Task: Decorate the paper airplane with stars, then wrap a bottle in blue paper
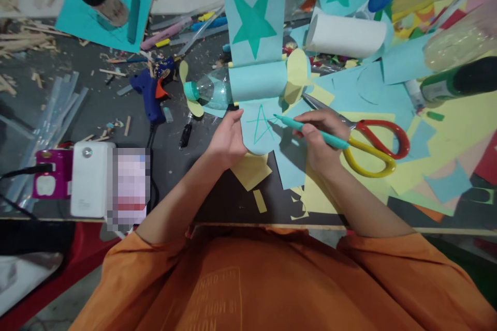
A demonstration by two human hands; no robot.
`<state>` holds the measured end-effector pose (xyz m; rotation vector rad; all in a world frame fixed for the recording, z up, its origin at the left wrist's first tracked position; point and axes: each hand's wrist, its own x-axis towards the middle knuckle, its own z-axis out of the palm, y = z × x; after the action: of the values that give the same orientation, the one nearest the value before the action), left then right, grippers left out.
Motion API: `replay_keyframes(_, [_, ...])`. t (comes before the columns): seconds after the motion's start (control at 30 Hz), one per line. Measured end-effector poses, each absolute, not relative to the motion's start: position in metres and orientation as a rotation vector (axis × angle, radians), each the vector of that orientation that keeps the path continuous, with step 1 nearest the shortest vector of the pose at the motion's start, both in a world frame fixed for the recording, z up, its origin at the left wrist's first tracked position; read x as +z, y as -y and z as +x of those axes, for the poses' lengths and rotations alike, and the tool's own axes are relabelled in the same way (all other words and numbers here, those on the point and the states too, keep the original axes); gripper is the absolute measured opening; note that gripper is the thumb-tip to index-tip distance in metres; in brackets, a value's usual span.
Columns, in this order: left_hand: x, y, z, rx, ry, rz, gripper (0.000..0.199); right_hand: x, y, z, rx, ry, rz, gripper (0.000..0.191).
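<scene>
A toy airplane made from a plastic bottle [215, 88] lies before me, its body wrapped in light blue paper, with a yellow paper propeller [195, 108] by the teal cap. Its far wing [240, 49] bears a filled green star. On the near wing [252, 137] is a star in outline only. My left hand [229, 139] grips that wing's left edge, thumb on top and fingers hidden below. My right hand [324, 137] is closed round a teal marker [310, 132], its tip at the star's right point. Scissors [382, 139] with red and yellow handles lie beside my right hand.
A blue glue gun [149, 95], wood scraps and clear glue sticks [54, 114] are on the left. A white power bank [90, 178] sits near the front edge. Coloured paper [368, 194], a white paper roll [345, 35] and bottles [446, 80] crowd the right.
</scene>
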<state>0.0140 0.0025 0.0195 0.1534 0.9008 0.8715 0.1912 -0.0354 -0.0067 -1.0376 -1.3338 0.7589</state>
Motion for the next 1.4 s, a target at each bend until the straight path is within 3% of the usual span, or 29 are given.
replay_keyframes(0.17, [0.015, -0.005, -0.003, 0.811, -1.003, 0.497, 0.019, 0.001, 0.034, 0.182, 0.751, 1.535, -1.058, 0.016])
replay_keyframes(0.37, [0.018, -0.009, -0.018, 0.646, -1.083, 0.799, 0.016, 0.002, 0.034, 0.176, 0.698, 1.608, -1.104, 0.013])
replay_keyframes(0.7, [0.016, -0.009, -0.017, 0.589, -1.022, 0.859, 0.034, 0.0, 0.037, 0.168, 0.684, 1.69, -1.172, 0.013])
replay_keyframes(0.87, [0.021, -0.008, -0.025, 0.618, -1.252, 1.08, 0.007, 0.0, 0.036, 0.175, 0.725, 1.562, -1.08, 0.01])
replay_keyframes(0.97, [0.024, -0.003, -0.03, 0.891, -1.523, 1.502, 0.025, -0.003, 0.033, 0.182, 0.793, 1.409, -1.067, 0.013])
replay_keyframes(1.07, [0.023, -0.001, -0.033, 1.085, -1.528, 1.947, 0.025, -0.007, 0.029, 0.187, 0.848, 1.312, -1.112, 0.016])
replay_keyframes(1.13, [0.018, -0.004, -0.035, 1.031, -1.438, 2.165, 0.023, -0.009, 0.027, 0.187, 0.884, 1.29, -1.11, 0.014])
replay_keyframes(1.4, [-0.007, -0.018, -0.041, 0.877, -1.476, 2.289, 0.05, -0.009, 0.029, 0.187, 0.97, 1.272, -1.09, 0.011])
